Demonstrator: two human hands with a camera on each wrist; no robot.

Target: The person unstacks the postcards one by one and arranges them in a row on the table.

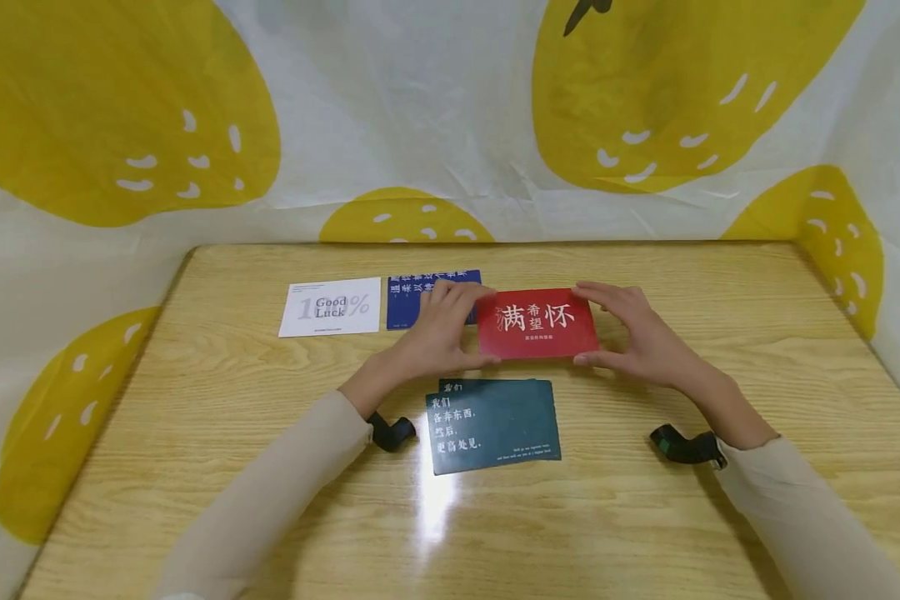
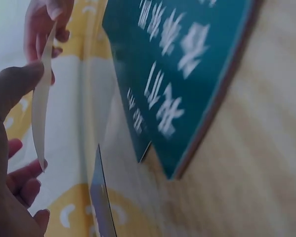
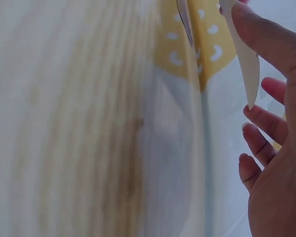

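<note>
A red card [image 1: 537, 343] with white Chinese characters is held up over the table between both hands. My left hand [image 1: 435, 333] pinches its left edge, thumb at the lower corner and fingers at the upper one. On the opposite edge my right hand [image 1: 641, 337] grips the same way. Both wrist views show the card [image 2: 40, 111] edge-on and slightly bowed; its pale underside [image 3: 247, 64] faces the right wrist camera. Just nearer than the red card lie two overlapping dark green cards [image 1: 502, 429]. Behind the left fingers, a blue card [image 1: 403, 312] is partly covered.
A white "Good Luck" card [image 1: 330, 325] lies left of the blue one. The wooden table [image 1: 195, 400] ends at a lemon-print cloth [image 1: 420, 100] behind and at the sides. Black curved wrist mounts [image 1: 682, 444] stick out from the sleeves.
</note>
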